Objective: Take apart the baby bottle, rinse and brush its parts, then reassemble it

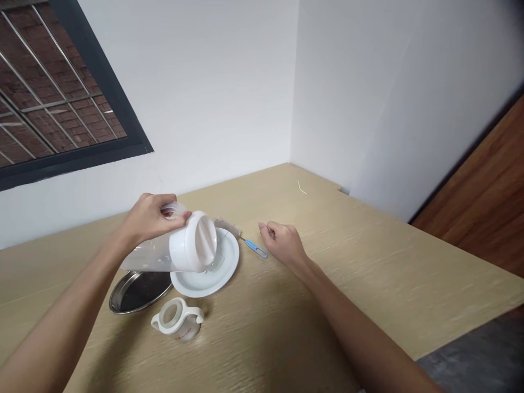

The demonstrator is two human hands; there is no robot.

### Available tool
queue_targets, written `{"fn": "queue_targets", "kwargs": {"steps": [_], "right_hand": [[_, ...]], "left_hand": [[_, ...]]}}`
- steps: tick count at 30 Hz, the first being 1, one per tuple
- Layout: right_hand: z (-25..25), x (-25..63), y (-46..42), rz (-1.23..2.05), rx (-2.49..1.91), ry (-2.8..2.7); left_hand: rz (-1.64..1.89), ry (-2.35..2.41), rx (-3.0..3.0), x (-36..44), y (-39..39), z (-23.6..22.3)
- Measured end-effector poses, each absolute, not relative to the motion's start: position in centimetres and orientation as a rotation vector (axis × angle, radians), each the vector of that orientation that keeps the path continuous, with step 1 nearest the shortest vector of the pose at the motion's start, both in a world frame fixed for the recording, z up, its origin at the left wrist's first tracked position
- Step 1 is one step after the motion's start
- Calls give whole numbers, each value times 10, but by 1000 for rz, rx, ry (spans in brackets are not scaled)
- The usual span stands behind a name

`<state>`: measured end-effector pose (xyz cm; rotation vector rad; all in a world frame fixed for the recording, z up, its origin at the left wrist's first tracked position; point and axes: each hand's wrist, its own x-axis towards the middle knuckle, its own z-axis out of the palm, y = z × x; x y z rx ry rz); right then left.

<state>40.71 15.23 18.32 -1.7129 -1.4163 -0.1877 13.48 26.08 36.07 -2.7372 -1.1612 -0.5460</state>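
Observation:
My left hand (153,218) is closed round the handle of a translucent plastic pitcher (149,254) with a white lid (192,243). The pitcher is tipped nearly onto its side, its lid over a white plate (229,273). Something clear (216,263) shows at the plate beside the lid; I cannot tell what it is. Just right of a bottle brush (256,249) with a blue loop handle, my right hand (282,240) is curled into a loose fist, with nothing visible in it. The brush's bristle end (228,226) lies by the plate's far rim.
A round metal tray (118,308) lies partly beneath the pitcher. In front of the plate stands a small white two-handled cup (178,322). A thin white bent strip (302,188) rests near the far corner of the wooden table (368,256). Walls and a barred window border it.

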Motion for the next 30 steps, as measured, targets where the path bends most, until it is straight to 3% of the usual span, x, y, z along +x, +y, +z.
{"fn": "queue_targets", "kwargs": {"steps": [6, 14, 30], "right_hand": [[182, 408, 152, -194, -1729, -1426], [181, 409, 153, -186, -1744, -1428], [182, 408, 151, -191, -1715, -1432]], "left_hand": [[-640, -1050, -2553, 140, 265, 358], [-448, -1041, -2397, 119, 269, 362], [-561, -1110, -2728, 143, 248, 368]]}}
